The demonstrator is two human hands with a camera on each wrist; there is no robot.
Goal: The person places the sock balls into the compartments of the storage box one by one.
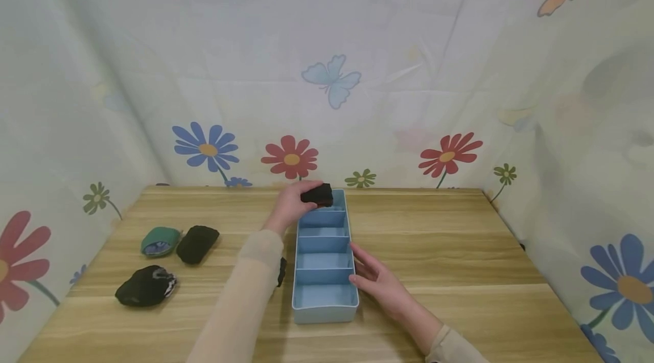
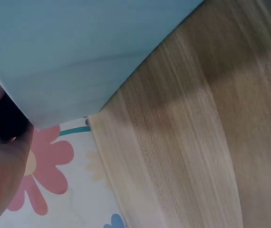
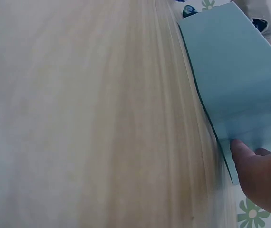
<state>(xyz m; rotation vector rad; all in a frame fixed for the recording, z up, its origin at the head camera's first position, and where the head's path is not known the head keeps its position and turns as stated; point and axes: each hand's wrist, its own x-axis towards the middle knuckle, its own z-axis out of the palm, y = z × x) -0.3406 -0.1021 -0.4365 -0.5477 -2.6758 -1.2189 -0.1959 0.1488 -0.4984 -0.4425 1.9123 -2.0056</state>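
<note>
My left hand grips a folded black sock bundle at the far end of a light-blue divided box. The bundle overlaps the farthest compartment in the head view, and a reddish strip shows on its lower side. In the left wrist view, the fingers curl round the black sock bundle beside the box wall. My right hand rests against the box's right side, its fingertips at the rim. A finger touches the outer wall in the right wrist view. The nearer compartments show bare bottoms.
On the wooden table, a green bundle, a black bundle and a black one with a patterned end lie at left. Another dark bundle is partly hidden behind my left forearm. Flowered cloth surrounds the table.
</note>
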